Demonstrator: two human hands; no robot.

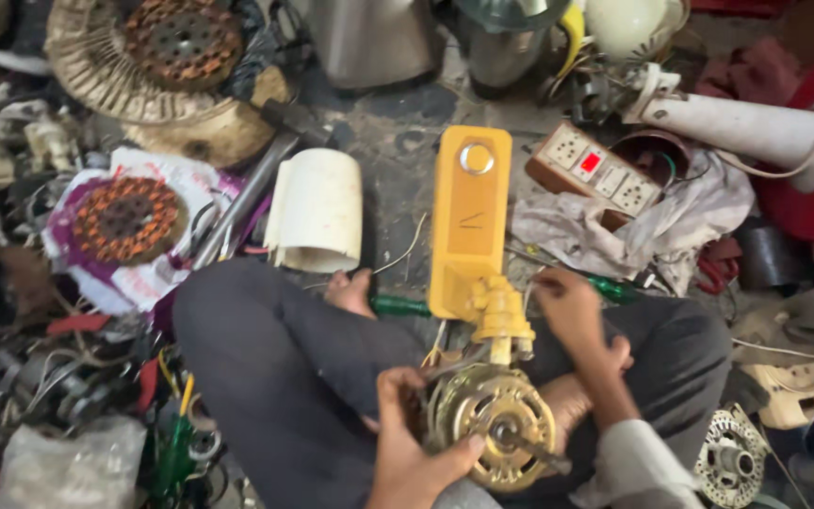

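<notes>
We sit cross-legged on a grey concrete floor [398, 160] crowded with parts and scrap on every side. In our lap lies a gold-coloured fan motor [494, 424], its shaft pointing up toward the camera, joined at its far end to a yellow plastic neck [499, 319] that leads into a flat yellow fan stand piece [469, 212] with a round silver knob near its far tip. Our left hand [414, 443] wraps the near-left rim of the motor, fingers curled around the casing and thumb pressed on its face, holding it firmly. Our right hand [572, 316] sits just beyond and to the right of the motor, beside the yellow neck; its fingers are bent, but we cannot tell whether they pinch anything.

Just past the left hand a green-handled screwdriver [402, 305] lies on the floor beside our bare foot [350, 290]. Farther out from that hand stands a cream plastic pipe section [317, 209], and well beyond it a copper-wound stator [127, 219] rests on a white and purple wrapper. Out beyond the right hand a brown extension board with white sockets [597, 172] lies on a crumpled grey cloth [633, 226].
</notes>
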